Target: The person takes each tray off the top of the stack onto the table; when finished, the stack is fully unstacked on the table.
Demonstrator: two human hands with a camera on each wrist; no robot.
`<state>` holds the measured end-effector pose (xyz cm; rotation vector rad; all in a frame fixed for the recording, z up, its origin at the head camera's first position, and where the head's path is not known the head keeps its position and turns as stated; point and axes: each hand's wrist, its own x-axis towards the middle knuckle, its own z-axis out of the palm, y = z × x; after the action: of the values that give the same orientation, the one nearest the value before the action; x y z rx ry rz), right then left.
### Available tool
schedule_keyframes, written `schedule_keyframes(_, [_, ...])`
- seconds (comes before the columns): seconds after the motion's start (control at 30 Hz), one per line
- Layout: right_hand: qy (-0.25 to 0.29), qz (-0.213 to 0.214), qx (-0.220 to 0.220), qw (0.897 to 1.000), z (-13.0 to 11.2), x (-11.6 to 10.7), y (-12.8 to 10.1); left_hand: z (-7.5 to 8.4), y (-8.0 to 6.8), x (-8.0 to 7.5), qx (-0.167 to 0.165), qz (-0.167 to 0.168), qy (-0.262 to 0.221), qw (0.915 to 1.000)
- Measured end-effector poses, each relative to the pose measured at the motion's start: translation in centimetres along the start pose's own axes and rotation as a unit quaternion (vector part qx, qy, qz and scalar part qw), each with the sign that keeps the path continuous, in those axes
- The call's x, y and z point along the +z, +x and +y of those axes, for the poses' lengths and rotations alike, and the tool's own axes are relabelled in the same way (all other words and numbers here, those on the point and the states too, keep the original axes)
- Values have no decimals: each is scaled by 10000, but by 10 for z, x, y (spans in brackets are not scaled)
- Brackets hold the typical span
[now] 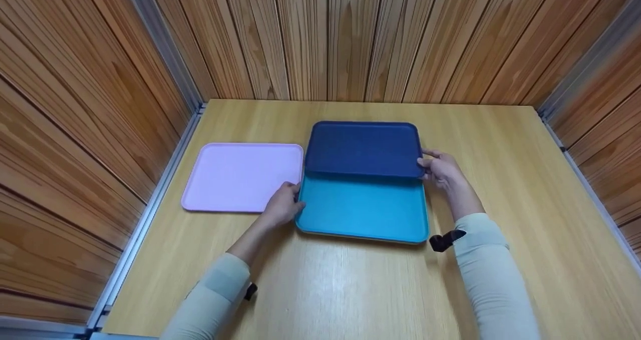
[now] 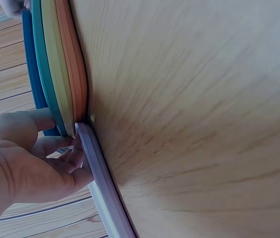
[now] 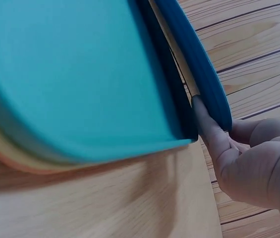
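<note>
- Gripped at both side edges, the navy tray (image 1: 363, 148) is held by the left hand (image 1: 283, 205) and the right hand (image 1: 441, 170), its near edge raised off the stack below.
- On the right wrist view, the right fingers (image 3: 211, 130) are curled under the navy rim, with the thumb on the outer side.
- On the left wrist view, the left hand's curled fingers (image 2: 55, 146) are seen at the edges of the stack; the thumb lies against the navy edge, though exactly which rim is pinched cannot be told.
- Under the navy tray a teal tray (image 1: 363, 207) is seen, uncovered on its near half.
- Beneath the teal one, a cream tray (image 2: 55, 59) and an orange tray (image 2: 73, 59) are stacked.
- Just left of the stack, a pink tray (image 1: 240, 177) is laid flat on the table (image 1: 350, 290), its corner touching the stack.
- Wood-panel walls (image 1: 75, 104) are seen around the table.
</note>
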<state>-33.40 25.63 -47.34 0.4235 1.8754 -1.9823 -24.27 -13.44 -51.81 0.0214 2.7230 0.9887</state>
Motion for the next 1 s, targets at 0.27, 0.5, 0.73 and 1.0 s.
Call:
schedule_keyframes(0.27, [-69,7,4,10000,-3,8,12,-1,-2,2,-5,-25,58,10000])
schedule_keyframes(0.5, [617,-50,52,9981,-6,15,19,-1,-2,3,-170,-49,-51,9998])
schedule_keyframes(0.73, [1178,-2,249,9927,-4,10,30,-1,-1,4,-229,-67,-73,9997])
schedule_keyframes(1.0, [2609,99,213,9651,3,9,40,0,-1,2,-120,-34,-63,9999])
